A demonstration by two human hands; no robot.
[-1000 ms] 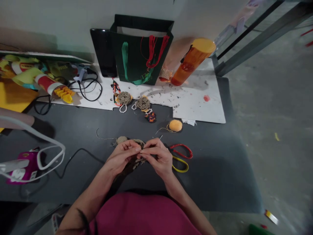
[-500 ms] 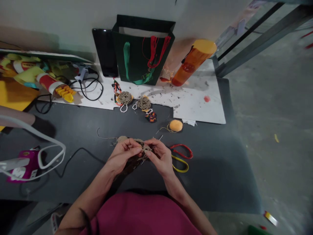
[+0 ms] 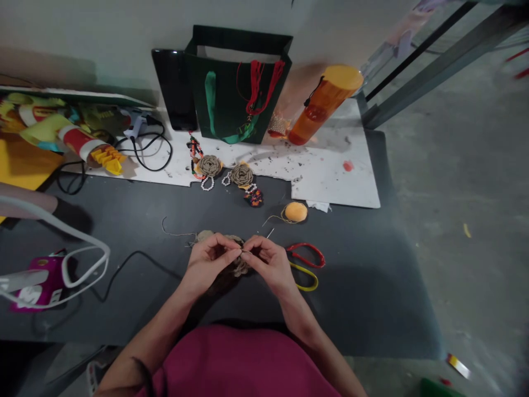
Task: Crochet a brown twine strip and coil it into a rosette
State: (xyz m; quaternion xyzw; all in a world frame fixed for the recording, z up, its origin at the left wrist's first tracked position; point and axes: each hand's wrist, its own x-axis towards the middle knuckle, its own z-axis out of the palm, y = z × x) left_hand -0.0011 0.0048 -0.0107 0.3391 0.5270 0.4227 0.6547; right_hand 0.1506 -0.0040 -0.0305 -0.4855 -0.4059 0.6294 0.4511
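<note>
At the front middle of the table, my left hand (image 3: 209,260) and my right hand (image 3: 270,263) meet, thumbs and forefingers pinched close together. Between their tips is a thin bit of brown cord, mostly covered by the fingers. Just beneath lies a brown braided cord piece (image 3: 241,267), partly hidden by both hands. A small ball of brown cord (image 3: 204,236) rests behind my left hand, its loose end trailing left. Beyond my right fingers a thin metal needle or hook (image 3: 270,232) sticks out. Scissors (image 3: 306,255) with red and yellow handles lie beside my right hand, blades hidden.
An orange ball of thread (image 3: 296,212) lies behind the scissors. Two coiled rosettes (image 3: 210,165) with beads sit near the white board (image 3: 336,182). A dark green bag (image 3: 239,94), a phone (image 3: 176,91) and an orange bottle (image 3: 324,105) stand behind. Cables cross the left side.
My fingertips have drawn closer together, and the braided cord piece now sits lower, below them. My right hand has turned slightly. The other things stay put; the view shifts a little.
</note>
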